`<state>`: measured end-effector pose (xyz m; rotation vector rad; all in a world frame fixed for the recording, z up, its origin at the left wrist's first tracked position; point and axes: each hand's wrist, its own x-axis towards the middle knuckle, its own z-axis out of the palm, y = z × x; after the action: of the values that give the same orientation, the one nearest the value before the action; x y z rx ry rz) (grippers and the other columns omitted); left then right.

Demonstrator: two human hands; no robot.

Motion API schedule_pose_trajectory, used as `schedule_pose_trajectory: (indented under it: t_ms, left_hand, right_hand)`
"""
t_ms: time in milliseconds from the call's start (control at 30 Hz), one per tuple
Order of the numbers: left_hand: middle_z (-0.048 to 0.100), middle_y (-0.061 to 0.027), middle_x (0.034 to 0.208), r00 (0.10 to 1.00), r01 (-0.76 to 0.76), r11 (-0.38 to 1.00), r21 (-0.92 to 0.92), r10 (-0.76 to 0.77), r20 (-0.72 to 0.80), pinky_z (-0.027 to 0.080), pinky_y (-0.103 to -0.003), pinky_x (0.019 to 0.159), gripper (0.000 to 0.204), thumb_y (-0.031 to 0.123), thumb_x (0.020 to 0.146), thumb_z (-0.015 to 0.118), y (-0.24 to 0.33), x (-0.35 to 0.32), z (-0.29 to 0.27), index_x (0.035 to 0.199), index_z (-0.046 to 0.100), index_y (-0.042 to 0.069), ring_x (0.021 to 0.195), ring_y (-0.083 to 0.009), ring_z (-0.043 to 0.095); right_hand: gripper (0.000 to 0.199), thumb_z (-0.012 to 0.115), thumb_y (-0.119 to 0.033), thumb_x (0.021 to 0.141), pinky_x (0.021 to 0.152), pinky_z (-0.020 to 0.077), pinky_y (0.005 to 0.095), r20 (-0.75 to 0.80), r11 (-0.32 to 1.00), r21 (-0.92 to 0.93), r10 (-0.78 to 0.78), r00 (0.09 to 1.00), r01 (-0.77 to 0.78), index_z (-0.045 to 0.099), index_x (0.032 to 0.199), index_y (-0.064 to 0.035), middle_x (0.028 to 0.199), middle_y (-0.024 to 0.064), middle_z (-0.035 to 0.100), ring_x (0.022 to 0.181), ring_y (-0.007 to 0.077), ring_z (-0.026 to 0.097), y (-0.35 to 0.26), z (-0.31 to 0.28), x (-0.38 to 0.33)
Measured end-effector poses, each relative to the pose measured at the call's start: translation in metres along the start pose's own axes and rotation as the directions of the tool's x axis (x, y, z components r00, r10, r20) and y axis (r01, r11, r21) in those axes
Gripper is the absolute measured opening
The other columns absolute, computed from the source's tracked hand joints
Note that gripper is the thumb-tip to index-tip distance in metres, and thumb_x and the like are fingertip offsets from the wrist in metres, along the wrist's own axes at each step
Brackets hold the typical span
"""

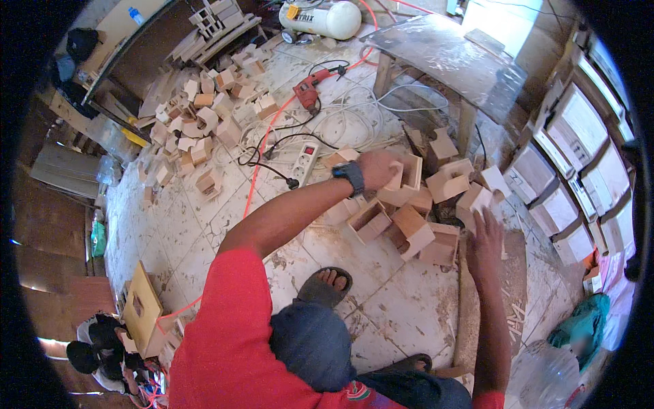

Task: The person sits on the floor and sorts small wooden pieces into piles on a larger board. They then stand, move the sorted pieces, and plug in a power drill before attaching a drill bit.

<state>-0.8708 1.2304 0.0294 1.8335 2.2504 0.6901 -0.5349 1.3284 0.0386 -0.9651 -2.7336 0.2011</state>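
Observation:
My left hand (378, 169), with a dark watch on its wrist, closes on the edge of a small open wooden box (411, 173) at the top of a pile. Lower and to the right, my right hand (485, 238) has its fingers stretched out beside a pale wooden box (473, 204); whether they touch it I cannot tell. Between and below the hands lie several similar boxes, among them an open-topped box (370, 221) and a reddish-sided box (441, 244). A piece with a curved cut-out (449, 180) rests farther back.
A red power drill (310, 88), a white power strip (304, 162) and loose cables lie on the tiled floor. More wooden pieces (197, 146) are heaped at far left. A low table (443, 58) stands behind the pile, stacked wooden boxes (575, 129) at right. Another person (102, 347) is at lower left.

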Motion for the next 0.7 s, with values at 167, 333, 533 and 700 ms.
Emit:
schedule_pose_trajectory:
  t_ms: [167,333,533,700]
  left_hand:
    - [0.067,-0.0173,0.092,0.892,0.389,0.92,-0.052,-0.39,-0.23,0.051,-0.043,0.075,0.028,0.028,0.078,0.058,-0.161,0.004,-0.028,0.093,0.069,0.008,0.082,-0.0344,0.065]
    - [0.066,-0.0182,0.098,0.739,0.666,0.745,0.042,-0.651,-0.174,0.05,-0.042,0.084,0.03,0.024,0.074,0.056,-0.313,0.036,-0.04,0.094,0.069,0.005,0.093,-0.0344,0.064]
    - [0.061,-0.0267,0.105,0.734,0.649,0.759,-0.049,-0.642,-0.221,0.047,-0.045,0.09,0.049,0.025,0.074,0.065,-0.341,0.044,-0.009,0.115,0.055,-0.002,0.101,-0.0393,0.059]
    - [0.052,-0.0256,0.118,0.475,0.799,0.538,-0.268,-0.838,-0.268,0.045,-0.047,0.093,0.081,0.032,0.074,0.068,-0.348,0.078,-0.016,0.136,0.025,0.001,0.104,-0.0413,0.055]
  right_hand:
    - [0.043,0.058,-0.007,0.085,0.108,0.0281,0.0466,0.064,0.944,0.094,0.313,0.948,-0.318,0.049,0.126,-0.0036,0.135,0.018,0.045,0.127,0.0378,0.039,0.026,-0.015,-0.058]
    - [0.039,0.058,-0.01,0.087,0.104,0.035,0.0425,0.073,0.828,0.089,0.55,0.832,-0.554,0.051,0.124,0.0016,0.127,0.0221,0.052,0.12,0.036,0.047,0.067,-0.055,-0.121]
    - [0.04,0.057,-0.017,0.087,0.094,0.042,0.0421,0.2,0.668,0.076,0.717,0.668,-0.74,0.053,0.12,0.0064,0.119,0.0215,0.056,0.106,0.0335,0.055,0.062,-0.085,-0.144]
    - [0.054,0.063,-0.031,0.088,0.101,0.0363,0.0378,0.416,0.492,0.097,0.77,0.484,-0.865,0.048,0.127,0.0033,0.129,0.0191,0.048,0.118,0.0287,0.045,0.023,-0.095,-0.127]
